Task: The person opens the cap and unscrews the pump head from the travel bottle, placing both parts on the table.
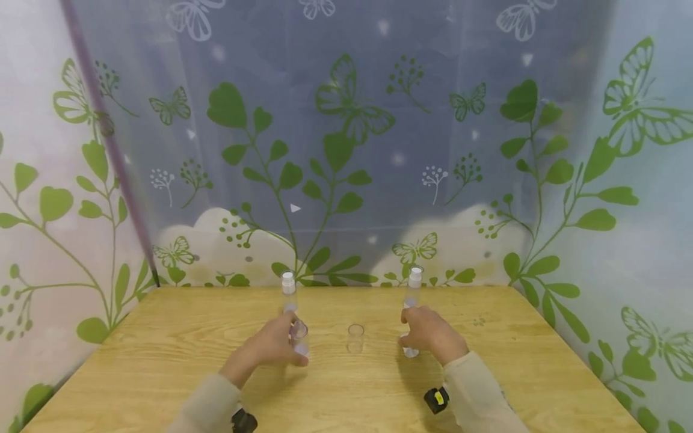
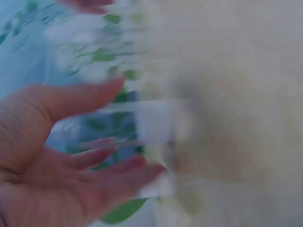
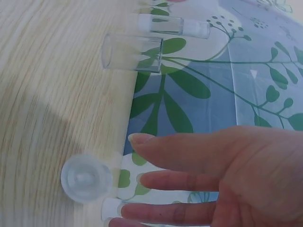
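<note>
My left hand [image 1: 271,344] curves around a clear cylinder with a white bottom [image 1: 301,344], thumb on the near side and fingers on the far side. In the blurred left wrist view a gap shows between the thumb and this cylinder [image 2: 154,121]. My right hand [image 1: 430,334] is held over the table, its thumb and fingers stretched out and apart. Below its fingertips is a small round, whitish translucent piece [image 3: 85,178], partly covered by the hand in the head view. Between the hands stands an empty clear cup [image 1: 355,339].
A clear bottle with a white top [image 1: 289,284] stands behind the left hand, and a similar bottle [image 1: 414,279] behind the right. The wooden table [image 1: 346,397] ends at a patterned curtain [image 1: 346,180]. Curtains also hang at both sides.
</note>
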### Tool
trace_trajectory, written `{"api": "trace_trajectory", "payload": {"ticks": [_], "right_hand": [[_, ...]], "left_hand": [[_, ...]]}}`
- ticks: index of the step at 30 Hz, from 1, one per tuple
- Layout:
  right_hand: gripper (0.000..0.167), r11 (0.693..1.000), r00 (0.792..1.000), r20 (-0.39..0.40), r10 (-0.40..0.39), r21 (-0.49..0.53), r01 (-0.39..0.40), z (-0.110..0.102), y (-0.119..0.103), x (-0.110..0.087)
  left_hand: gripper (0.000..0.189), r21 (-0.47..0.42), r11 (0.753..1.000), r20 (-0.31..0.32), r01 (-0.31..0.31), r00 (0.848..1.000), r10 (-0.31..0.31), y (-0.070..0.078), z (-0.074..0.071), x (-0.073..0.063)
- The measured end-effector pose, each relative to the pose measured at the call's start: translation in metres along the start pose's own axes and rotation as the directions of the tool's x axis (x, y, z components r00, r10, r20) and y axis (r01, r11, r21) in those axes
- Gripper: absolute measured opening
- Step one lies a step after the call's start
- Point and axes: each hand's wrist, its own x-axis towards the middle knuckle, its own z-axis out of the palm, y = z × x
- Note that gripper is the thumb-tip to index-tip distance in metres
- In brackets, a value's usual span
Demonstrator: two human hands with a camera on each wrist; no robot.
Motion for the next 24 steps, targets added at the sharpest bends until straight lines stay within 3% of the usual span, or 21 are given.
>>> {"api": "trace_trajectory", "payload": {"ticks": [4,7,10,15,19,24], "right_hand": [[0.039,0.999,1.0,0.006,0.0,-0.043,0.0,-0.004,0.003,-0.003],[0.04,0.998,1.0,0.009,0.016,-0.069,-0.015,-0.009,0.006,-0.005],[0.041,0.997,1.0,0.013,0.017,-0.072,-0.016,-0.013,0.007,-0.007],[0.04,0.997,1.0,0.022,0.001,-0.074,0.0,-0.014,0.006,-0.007],[0.04,0.998,1.0,0.029,-0.007,-0.069,0.009,-0.012,0.004,-0.007],[0.041,0.999,0.999,0.033,-0.025,-0.048,0.026,-0.012,0.0,-0.005]], "left_hand": [[0.09,-0.02,0.999,0.089,0.036,0.995,-0.034,-0.007,-0.029,-0.006],[0.082,0.01,0.999,0.065,0.041,0.997,-0.042,-0.011,-0.048,-0.005],[0.074,0.039,0.998,0.018,0.048,0.999,-0.049,-0.015,-0.057,0.006],[0.074,0.018,0.996,-0.075,0.09,0.993,-0.088,-0.029,-0.05,0.037],[0.074,-0.038,0.993,-0.112,0.108,0.987,-0.112,-0.041,-0.038,0.059],[0.066,-0.095,0.984,-0.124,0.148,0.979,-0.16,-0.05,-0.027,0.071]]}}
